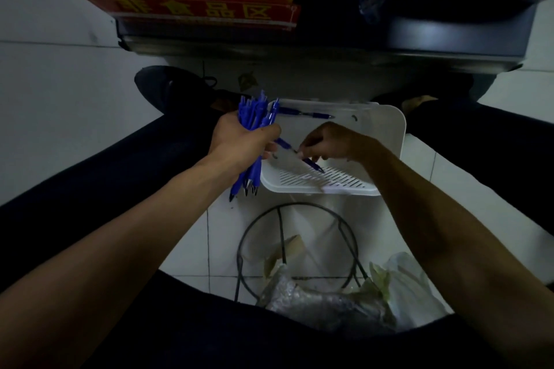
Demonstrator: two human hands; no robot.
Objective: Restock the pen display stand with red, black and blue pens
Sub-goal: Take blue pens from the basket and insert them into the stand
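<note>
Here my left hand (239, 144) grips a bunch of blue pens (254, 112) beside the tray (385, 132). My right hand (331, 141) pinches one pen (313, 165) inside it.

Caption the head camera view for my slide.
Left hand grips a bundle of blue pens; right hand pinches a single pen over the white tray.

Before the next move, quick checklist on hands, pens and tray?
1. Left hand grips bundle of blue plastic pens: ok.
2. Right hand pinches loose blue pen in white slotted plastic tray: ok.
3. Tray emptied: not ok, second blue pen lies at its far edge.
4. Red and black pens in view: not ok, none visible.
5. Pen display stand in view: cannot tell.
</note>
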